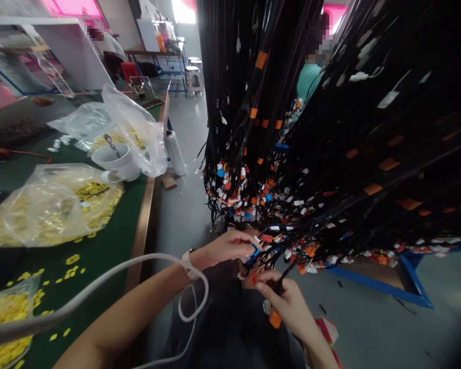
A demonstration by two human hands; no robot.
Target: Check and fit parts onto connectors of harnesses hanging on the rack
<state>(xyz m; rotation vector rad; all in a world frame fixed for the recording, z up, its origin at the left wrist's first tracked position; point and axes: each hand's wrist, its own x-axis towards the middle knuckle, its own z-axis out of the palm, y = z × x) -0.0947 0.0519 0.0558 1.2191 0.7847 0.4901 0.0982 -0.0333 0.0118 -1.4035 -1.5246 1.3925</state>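
Black, bright-tipped cables, blue connector in left hand, orange connector in right hand, both fingertip-gripped

Your left forearm stretches in from the near left, its hand pointing right with fingers bent. Your right hand (slightly nearer) angles far left, thumb and forefinger drawn together.

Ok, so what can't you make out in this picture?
Head view:
Whether the left hand grips the blue connector: too small, crowded by wires.
Whether the right hand holds more than the black cable: the hand hides it.
Cables at upper right: dark and blurred.
White mug: bottom hidden by its wall.
Lower-left bag: cut off by the left edge.
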